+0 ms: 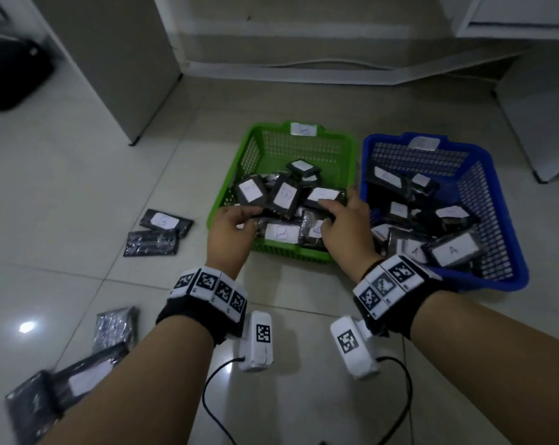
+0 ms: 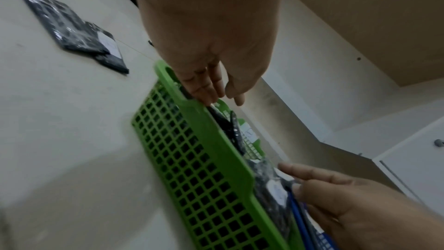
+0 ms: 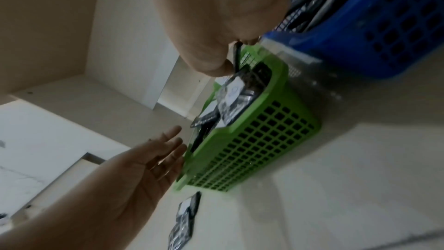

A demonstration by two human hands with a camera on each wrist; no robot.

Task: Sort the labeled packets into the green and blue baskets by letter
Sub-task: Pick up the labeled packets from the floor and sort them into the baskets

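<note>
The green basket (image 1: 291, 253) stands on the floor, piled with black packets bearing white labels. To its right the blue basket (image 1: 483, 284) holds several more, one marked A (image 1: 453, 250). Both hands hover over the green basket's near side. My right hand (image 1: 331, 213) pinches the edge of a black packet (image 1: 324, 195); the right wrist view shows its thin edge (image 3: 237, 54) between thumb and fingers. My left hand (image 1: 244, 220) has its fingers (image 3: 173, 145) straight at the basket's near left corner, touching the rim (image 2: 216, 130) and holding nothing.
Loose packets lie on the tiled floor left of the green basket (image 1: 165, 221), (image 1: 151, 244), and nearer me at the lower left (image 1: 116, 326), (image 1: 79, 377). A white cabinet (image 1: 127, 59) stands at the back left, more white furniture (image 1: 541, 107) at the right.
</note>
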